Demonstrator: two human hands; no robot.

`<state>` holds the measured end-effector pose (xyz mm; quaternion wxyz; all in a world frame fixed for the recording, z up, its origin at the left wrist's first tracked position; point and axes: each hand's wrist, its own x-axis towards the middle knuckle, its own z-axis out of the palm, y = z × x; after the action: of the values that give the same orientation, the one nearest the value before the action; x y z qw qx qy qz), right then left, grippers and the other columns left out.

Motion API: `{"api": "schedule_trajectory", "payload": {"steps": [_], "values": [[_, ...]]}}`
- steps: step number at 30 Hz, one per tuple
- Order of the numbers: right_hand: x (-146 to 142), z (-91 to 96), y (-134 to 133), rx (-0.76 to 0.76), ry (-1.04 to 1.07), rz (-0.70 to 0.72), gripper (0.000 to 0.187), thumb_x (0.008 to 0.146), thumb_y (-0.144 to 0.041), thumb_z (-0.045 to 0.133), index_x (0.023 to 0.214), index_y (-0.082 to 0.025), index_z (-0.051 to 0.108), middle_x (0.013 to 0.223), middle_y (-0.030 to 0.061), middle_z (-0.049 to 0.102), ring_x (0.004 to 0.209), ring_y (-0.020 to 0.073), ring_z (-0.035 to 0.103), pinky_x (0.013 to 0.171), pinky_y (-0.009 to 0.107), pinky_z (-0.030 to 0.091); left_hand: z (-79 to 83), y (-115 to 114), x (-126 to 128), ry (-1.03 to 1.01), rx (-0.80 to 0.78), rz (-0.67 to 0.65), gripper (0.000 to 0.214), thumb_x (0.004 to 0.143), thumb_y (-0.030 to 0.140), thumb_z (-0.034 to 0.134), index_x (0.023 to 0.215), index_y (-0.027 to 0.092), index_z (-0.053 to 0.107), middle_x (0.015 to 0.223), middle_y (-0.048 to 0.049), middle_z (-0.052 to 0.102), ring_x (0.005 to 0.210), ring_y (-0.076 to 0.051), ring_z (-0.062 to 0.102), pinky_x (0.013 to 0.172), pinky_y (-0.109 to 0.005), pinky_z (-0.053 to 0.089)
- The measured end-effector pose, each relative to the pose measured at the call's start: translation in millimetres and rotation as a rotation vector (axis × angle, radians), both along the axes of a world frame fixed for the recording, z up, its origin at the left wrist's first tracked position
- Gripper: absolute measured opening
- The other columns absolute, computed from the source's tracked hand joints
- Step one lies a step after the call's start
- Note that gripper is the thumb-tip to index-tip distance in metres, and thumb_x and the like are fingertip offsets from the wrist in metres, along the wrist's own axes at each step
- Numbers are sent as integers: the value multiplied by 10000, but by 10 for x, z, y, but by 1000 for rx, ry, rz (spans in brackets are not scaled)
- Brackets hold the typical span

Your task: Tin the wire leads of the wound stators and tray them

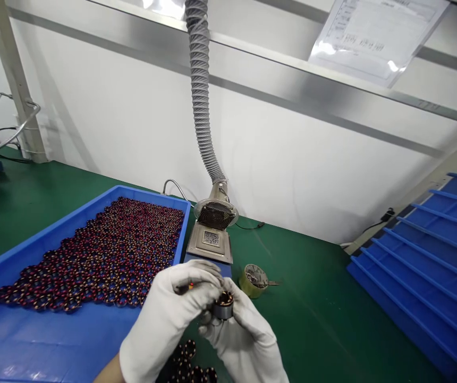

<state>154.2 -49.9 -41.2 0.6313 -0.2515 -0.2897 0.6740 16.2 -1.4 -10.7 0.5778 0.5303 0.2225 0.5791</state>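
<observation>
Both my hands wear white gloves and come together low in the middle of the view. My right hand (246, 332) is closed around a small dark grey ring-shaped part (223, 311) with copper-coloured spots around its inner rim. The fingers of my left hand (176, 300) are bent, with their tips pinched at the upper left edge of that part. A tiny red and yellow spot shows between the left thumb and fingers; what it belongs to is hidden. Just below my hands lie several loose dark rings (189, 348) with copper-coloured spots, partly covered by the left glove.
On the left, a blue tray (53, 332) holds many dark rings (109, 250). Beyond my hands is a metal-topped device (210, 242) under a grey extraction hose (201, 101). A round tin (252, 282) stands beside it. Blue stacked trays (420, 266) are at right.
</observation>
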Motion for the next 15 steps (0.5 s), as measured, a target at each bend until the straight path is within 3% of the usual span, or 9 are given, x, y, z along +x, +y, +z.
{"api": "schedule_trajectory", "payload": {"steps": [3, 7, 11, 15], "values": [[38, -11, 16, 0, -33, 25, 268, 704, -318, 776, 928, -225, 662, 880, 38, 681, 745, 182, 647, 711, 336, 528, 38, 18, -85, 61, -63, 70, 48, 674, 232, 735, 710, 263, 727, 828, 16, 723, 823, -151, 655, 755, -194, 506], [46, -22, 26, 39, -80, -67, 264, 686, -312, 792, 908, -236, 672, 915, 21, 677, 780, 171, 641, 805, 348, 503, 130, -5, -89, 350, 32, -126, 193, 640, 111, 676, 778, 231, 741, 903, -22, 709, 876, -189, 644, 796, -244, 492], [27, -43, 24, 70, -147, -116, 272, 664, -332, 806, 882, -239, 672, 929, 28, 675, 817, 182, 632, 863, 368, 477, 133, -46, -55, 203, 27, -151, 128, 658, 108, 634, 632, 209, 710, 747, -7, 687, 752, -153, 637, 690, -205, 491], [48, -27, 18, 34, -120, -38, 301, 660, -345, 801, 905, -241, 661, 936, 38, 672, 788, 186, 642, 763, 347, 512, 78, -21, -161, 90, -43, 16, 75, 684, 168, 681, 657, 233, 709, 802, 6, 704, 806, -142, 642, 739, -182, 493]]}}
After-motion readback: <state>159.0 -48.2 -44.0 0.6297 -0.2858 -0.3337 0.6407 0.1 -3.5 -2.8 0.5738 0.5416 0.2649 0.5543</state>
